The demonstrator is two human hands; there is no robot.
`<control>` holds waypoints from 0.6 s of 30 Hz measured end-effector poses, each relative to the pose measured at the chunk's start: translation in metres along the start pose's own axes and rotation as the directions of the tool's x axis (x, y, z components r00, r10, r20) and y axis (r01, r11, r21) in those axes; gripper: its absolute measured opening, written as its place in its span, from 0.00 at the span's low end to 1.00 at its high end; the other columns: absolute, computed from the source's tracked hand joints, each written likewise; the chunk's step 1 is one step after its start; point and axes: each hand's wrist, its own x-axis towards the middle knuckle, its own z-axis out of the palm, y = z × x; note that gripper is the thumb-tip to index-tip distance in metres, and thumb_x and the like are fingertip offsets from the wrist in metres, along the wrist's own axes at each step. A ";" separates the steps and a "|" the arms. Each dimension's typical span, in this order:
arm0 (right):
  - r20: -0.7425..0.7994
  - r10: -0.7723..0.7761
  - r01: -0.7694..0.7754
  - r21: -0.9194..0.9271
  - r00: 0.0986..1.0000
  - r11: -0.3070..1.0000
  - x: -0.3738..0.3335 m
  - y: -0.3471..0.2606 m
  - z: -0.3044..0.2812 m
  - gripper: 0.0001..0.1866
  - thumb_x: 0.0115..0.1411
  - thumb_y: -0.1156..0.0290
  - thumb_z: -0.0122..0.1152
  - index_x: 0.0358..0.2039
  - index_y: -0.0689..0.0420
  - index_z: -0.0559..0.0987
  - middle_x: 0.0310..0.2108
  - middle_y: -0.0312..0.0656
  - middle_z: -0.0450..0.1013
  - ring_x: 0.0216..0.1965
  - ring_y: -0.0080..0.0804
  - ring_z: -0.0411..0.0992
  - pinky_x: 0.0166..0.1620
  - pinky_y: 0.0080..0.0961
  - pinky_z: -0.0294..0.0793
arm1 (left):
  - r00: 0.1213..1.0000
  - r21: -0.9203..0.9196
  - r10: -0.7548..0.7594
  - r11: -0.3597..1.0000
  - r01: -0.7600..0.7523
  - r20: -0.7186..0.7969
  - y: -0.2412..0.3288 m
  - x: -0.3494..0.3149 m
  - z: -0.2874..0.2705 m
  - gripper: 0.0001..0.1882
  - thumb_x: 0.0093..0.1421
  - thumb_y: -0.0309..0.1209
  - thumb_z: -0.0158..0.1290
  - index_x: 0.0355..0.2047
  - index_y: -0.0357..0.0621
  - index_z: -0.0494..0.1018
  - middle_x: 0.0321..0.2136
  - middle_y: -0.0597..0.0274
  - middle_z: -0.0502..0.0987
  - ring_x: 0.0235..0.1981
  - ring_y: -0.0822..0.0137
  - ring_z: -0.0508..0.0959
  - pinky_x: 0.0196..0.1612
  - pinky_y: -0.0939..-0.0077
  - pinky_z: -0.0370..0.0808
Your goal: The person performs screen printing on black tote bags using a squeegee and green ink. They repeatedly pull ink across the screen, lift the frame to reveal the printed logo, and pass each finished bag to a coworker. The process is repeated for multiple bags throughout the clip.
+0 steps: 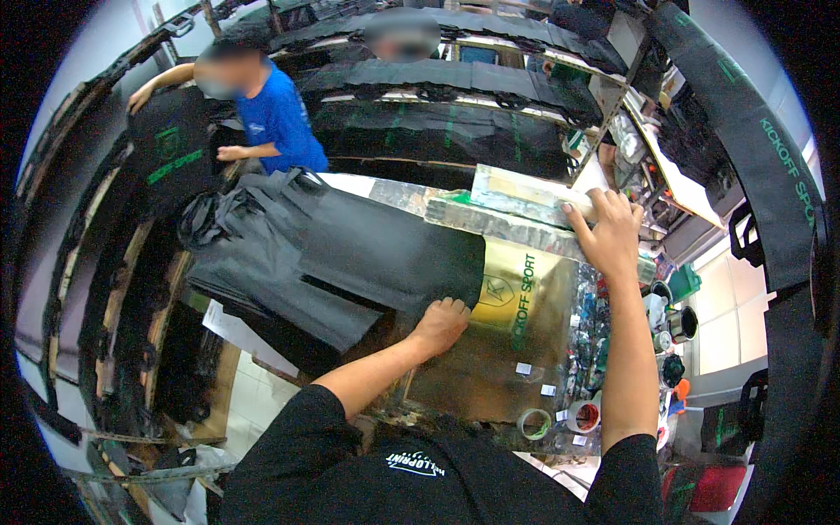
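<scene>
My left hand [442,328] is closed on the near corner of a black fabric bag [385,236], which lies flat on the work table. More black bags [289,280] lie in a loose heap to its left. At the table's far side a screen-printing frame [525,201], smeared with white and green, stands tilted up. My right hand [608,232] grips its right end, thumb on the near side and fingers over the top. Beside the bag, a gold panel [499,302] with a green emblem and lettering shows on the brown table surface [464,376].
Two tape rolls [535,423] sit at the table's near right edge. Paint-stained cans [682,324] and bottles crowd the right side. A person in a blue shirt [276,118] holds a printed black bag [171,144] at far left. Racks hung with black bags [437,131] surround the table.
</scene>
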 end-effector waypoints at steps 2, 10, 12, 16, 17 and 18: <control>-0.019 -0.021 0.020 -0.017 1.000 1.000 0.000 0.001 0.001 0.29 0.63 0.41 0.62 0.43 0.58 0.83 0.36 0.47 0.76 0.45 0.46 0.73 0.57 0.52 0.61 | 1.000 -0.076 -0.004 0.997 0.002 -0.027 0.007 -0.004 0.026 0.05 0.56 0.31 0.56 0.32 0.46 0.75 0.32 0.58 0.75 0.37 0.57 0.78 0.39 0.61 0.76; -0.012 -0.003 0.003 -0.058 1.000 0.998 0.001 0.000 0.003 0.30 0.63 0.40 0.63 0.45 0.58 0.83 0.39 0.47 0.77 0.49 0.46 0.72 0.57 0.47 0.62 | 0.982 -0.243 -0.107 0.968 0.067 -0.157 -0.001 0.007 0.049 0.16 0.62 0.36 0.57 0.46 0.42 0.76 0.37 0.52 0.78 0.43 0.51 0.80 0.48 0.54 0.77; 0.013 0.005 -0.004 -0.060 1.000 0.998 0.002 -0.001 0.005 0.29 0.63 0.41 0.63 0.46 0.58 0.83 0.40 0.47 0.77 0.50 0.47 0.72 0.57 0.47 0.62 | 0.979 -0.253 -0.199 0.950 0.182 -0.044 0.004 0.015 0.038 0.26 0.63 0.44 0.59 0.55 0.39 0.73 0.43 0.49 0.80 0.47 0.48 0.80 0.53 0.53 0.76; 0.023 0.007 -0.006 -0.073 1.000 0.997 0.001 -0.001 0.005 0.28 0.64 0.43 0.63 0.45 0.58 0.82 0.40 0.47 0.77 0.51 0.48 0.72 0.57 0.48 0.62 | 0.928 -0.399 -0.354 0.872 0.282 -0.118 0.017 0.010 -0.038 0.43 0.61 0.58 0.61 0.65 0.37 0.69 0.52 0.44 0.81 0.53 0.43 0.80 0.58 0.53 0.75; 0.022 0.009 -0.007 -0.075 1.000 0.997 0.000 0.001 0.004 0.28 0.64 0.43 0.63 0.45 0.58 0.82 0.40 0.47 0.77 0.51 0.48 0.72 0.57 0.48 0.62 | 0.907 -0.469 -0.418 0.812 0.348 -0.049 0.009 0.009 -0.075 0.42 0.61 0.58 0.61 0.64 0.37 0.71 0.52 0.43 0.81 0.52 0.43 0.80 0.57 0.53 0.75; 0.010 -0.004 0.005 -0.054 1.000 0.999 0.000 0.000 0.001 0.27 0.64 0.44 0.62 0.45 0.58 0.81 0.41 0.48 0.76 0.50 0.48 0.72 0.56 0.49 0.63 | 0.877 -0.525 -0.480 0.740 0.421 0.027 -0.016 0.002 -0.106 0.41 0.60 0.58 0.62 0.62 0.38 0.73 0.52 0.42 0.81 0.52 0.44 0.81 0.57 0.52 0.76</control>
